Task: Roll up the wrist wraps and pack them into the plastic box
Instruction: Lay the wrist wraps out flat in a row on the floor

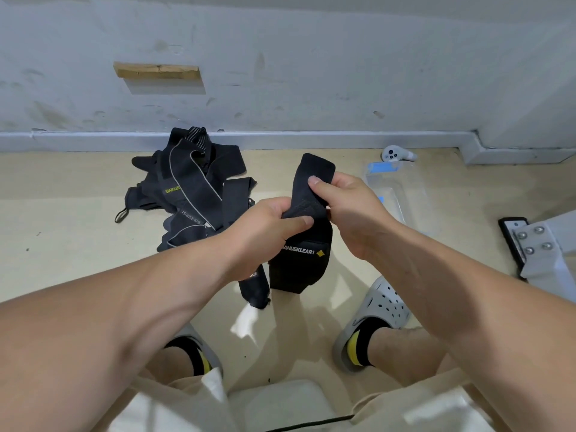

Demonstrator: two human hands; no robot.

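Well, wrist wrap (300, 266): black fabric strip, long axis ran near-to-far, rounded ends.
Grip: left hand (267, 227) and right hand (352, 210) pinched its middle.

The person wears pale beige shorts (162, 406), black ankle socks (363, 338) with a yellow patch at the side, and light grey slip-on clogs (386, 304) pierced with dark oval holes, while both forearms are bare down to the left hand (265, 226) and right hand (352, 210).

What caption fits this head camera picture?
Left hand and right hand grip a black wrist wrap; more wraps lie piled behind, plastic box waits nearby.
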